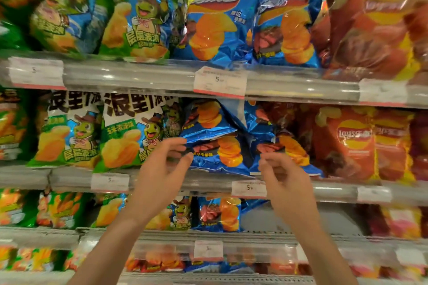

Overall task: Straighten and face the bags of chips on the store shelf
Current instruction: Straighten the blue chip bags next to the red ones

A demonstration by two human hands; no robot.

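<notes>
Bare forearms reach up from the bottom of the view toward the middle shelf (208,180). The left hand (162,164) has its fingers curled, thumb and fingertips closing on the lower left edge of a blue bag (215,146) — its grip looks like a pinch on the foil, though the blur makes the contact hard to confirm. The right hand (282,173) is raised just beside it, fingers bent inward at the bottom of a second blue bag (280,143); whether this grip actually holds the bag I cannot tell.

Both blue bags stand at the front of the middle shelf, crumpled and leaning, the left one tilted with more blue bags piled behind and above it. To their left stand green bags (125,132) with a cartoon turtle, upright and facing out; to the right, red bags (354,143) — also facing out. White price tags (249,188) sit along the shelf rail just under the hands.

Farther up, the top shelf (139,76) carries the same order: green, blue, red. Below, the lower shelves hold more bags, blurred
</notes>
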